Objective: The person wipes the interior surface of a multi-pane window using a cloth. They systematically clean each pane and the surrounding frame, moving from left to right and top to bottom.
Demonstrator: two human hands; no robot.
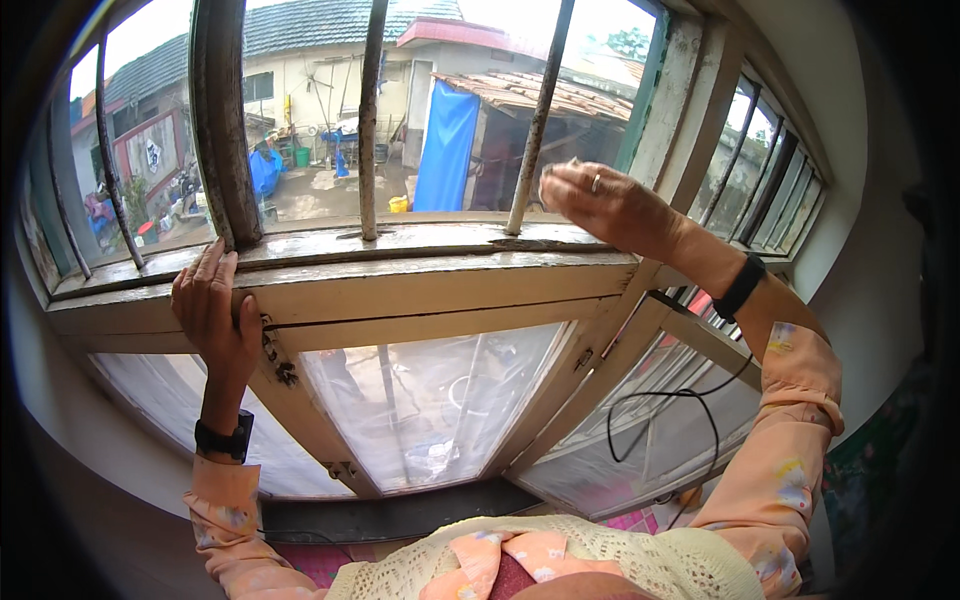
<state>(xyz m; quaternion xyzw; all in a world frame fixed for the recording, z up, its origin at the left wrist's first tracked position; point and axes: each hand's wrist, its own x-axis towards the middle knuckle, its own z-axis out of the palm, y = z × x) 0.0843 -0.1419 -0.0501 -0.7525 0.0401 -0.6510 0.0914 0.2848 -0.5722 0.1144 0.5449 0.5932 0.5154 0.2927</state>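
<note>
My left hand (210, 300) rests flat over the wooden window rail (442, 289), its fingertips on the sill (315, 251) at the foot of a thick wooden mullion (225, 127). The thumb stands apart on the rail's front face. My right hand (607, 199) is raised above the sill's right part, beside a rusty metal bar (540, 120). Its fingers are curled in around a small pale wad, mostly hidden and blurred; its material is unclear. A ring is on one finger, and both wrists wear dark bands.
Below the rail are shutters with cloudy panes (435, 405) and a metal latch (277, 360). A loose black cable (611, 427) loops by the right shutter. More bars (367, 120) cross the window. Outside stand a blue tarp (446, 150) and tiled roofs (330, 26).
</note>
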